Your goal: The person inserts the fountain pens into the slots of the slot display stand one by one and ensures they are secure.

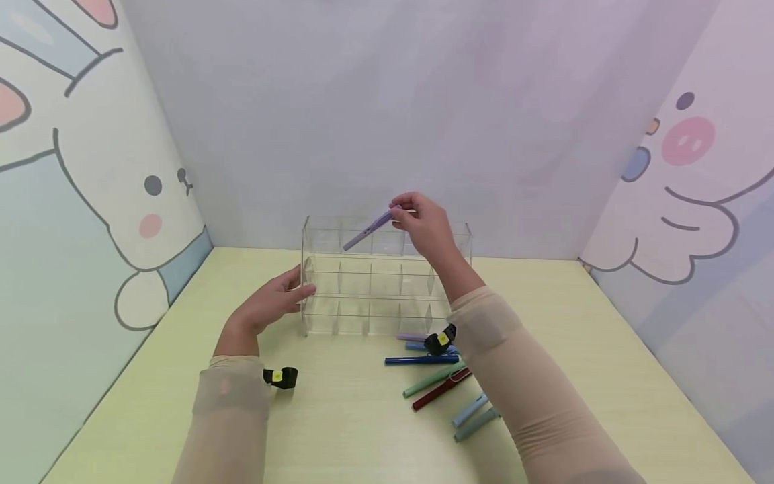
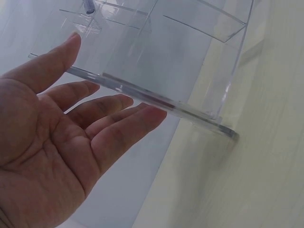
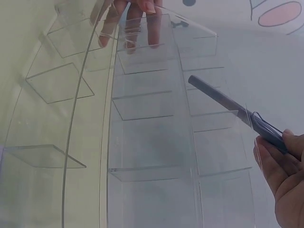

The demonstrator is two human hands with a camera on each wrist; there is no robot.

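Observation:
A light purple pen (image 1: 367, 231) is pinched by its capped, clip-bearing end between the thumb and fingers of my right hand (image 1: 428, 225). It slants down to the left, above the top tier of a clear acrylic organizer (image 1: 353, 306) with stepped, divided compartments. In the right wrist view, the pen (image 3: 221, 99) shows its wire clip near the fingertips. My left hand (image 1: 269, 300) is at the organizer's left side. In the left wrist view, that hand's fingers (image 2: 128, 130) extend loosely along the side panel (image 2: 156, 100), the thumb above the panel's edge.
Several pens lie on the table in front of the organizer at the right, among them a dark blue pen (image 1: 421, 360), a dark red pen (image 1: 441, 390) and a green pen (image 1: 431, 380). My right forearm partly covers them. A pale wall (image 1: 387, 121) stands behind the organizer.

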